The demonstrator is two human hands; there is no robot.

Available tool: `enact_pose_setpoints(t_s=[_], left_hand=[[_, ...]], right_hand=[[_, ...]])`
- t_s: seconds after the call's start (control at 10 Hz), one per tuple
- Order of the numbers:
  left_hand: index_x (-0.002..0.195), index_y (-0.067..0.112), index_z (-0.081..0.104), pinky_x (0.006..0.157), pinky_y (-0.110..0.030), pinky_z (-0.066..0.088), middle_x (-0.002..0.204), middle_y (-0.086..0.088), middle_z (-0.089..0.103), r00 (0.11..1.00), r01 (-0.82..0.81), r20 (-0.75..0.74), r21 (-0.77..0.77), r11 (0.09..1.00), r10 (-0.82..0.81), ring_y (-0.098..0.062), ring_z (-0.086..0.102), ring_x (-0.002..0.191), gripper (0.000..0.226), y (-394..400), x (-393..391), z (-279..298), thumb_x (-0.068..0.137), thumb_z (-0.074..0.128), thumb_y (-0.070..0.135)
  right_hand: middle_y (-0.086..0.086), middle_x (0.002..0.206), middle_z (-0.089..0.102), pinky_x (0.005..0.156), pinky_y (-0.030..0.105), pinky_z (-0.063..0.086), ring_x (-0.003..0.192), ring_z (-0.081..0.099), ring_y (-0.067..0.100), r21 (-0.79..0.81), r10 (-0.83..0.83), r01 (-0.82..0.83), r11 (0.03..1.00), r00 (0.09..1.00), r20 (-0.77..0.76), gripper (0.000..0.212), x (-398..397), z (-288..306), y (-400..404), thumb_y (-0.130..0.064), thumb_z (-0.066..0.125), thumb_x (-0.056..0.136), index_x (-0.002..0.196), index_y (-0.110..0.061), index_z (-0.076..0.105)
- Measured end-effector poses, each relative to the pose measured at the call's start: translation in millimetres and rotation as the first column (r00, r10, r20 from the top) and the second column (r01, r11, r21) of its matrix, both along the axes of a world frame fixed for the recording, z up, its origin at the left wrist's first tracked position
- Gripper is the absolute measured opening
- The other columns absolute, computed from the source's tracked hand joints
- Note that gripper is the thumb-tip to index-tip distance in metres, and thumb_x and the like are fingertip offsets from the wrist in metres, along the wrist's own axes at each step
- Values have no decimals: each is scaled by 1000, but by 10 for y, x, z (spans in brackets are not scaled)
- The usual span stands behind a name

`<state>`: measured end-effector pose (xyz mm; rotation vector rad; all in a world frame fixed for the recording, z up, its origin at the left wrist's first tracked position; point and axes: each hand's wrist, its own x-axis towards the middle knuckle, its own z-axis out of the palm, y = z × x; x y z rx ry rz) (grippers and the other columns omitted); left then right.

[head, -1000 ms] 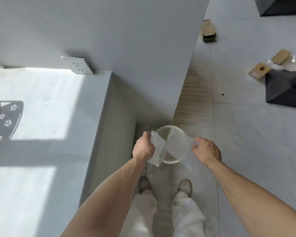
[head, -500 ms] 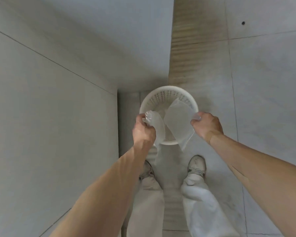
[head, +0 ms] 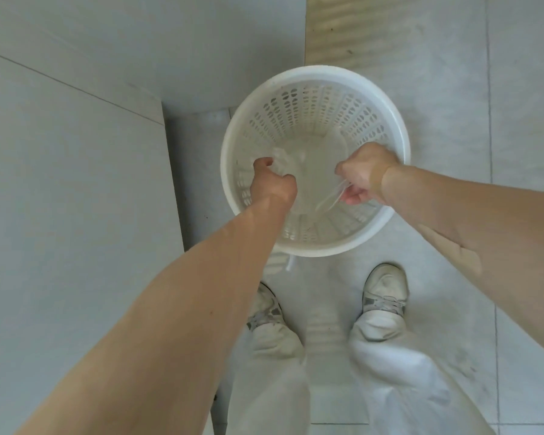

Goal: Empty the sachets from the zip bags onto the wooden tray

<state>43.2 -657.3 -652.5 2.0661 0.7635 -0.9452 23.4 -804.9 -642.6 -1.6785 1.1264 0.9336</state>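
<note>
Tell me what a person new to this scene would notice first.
A round white basket with a perforated wall stands on the grey floor at the centre. Over it, the left hand and the right hand each hold a clear bag, both in a closed grip. Below are two white shoes and pale trousers.

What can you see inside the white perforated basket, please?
Inside the basket, the left hand and right hand each grip a clear zip bag. The hands and bags cover part of its bottom.
</note>
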Motion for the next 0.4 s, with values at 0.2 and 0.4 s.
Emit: enact_pose_setpoints(t_s=[0.2, 0.4], left_hand=[[150, 21, 26, 101, -39, 49, 131, -11, 58, 997, 53, -60, 69, 996, -49, -31, 58, 119, 69, 78, 55, -89, 89, 57, 13], [144, 16, 35, 103, -37, 46, 131, -12, 56, 994, 84, -73, 62, 994, -80, -32, 56, 119, 61, 128, 10, 289, 88, 59, 12]], right_hand=[[17, 95, 68, 72, 42, 63, 77, 72, 35, -102, 162, -164, 981, 986, -33, 13, -2, 49, 10, -13, 57, 91, 101, -6, 63], [10, 93, 65, 76, 36, 59, 81, 66, 31, -219, 463, -463, 859, 884, -54, 12, -16, 494, 24, -16, 53, 88, 92, -10, 64]])
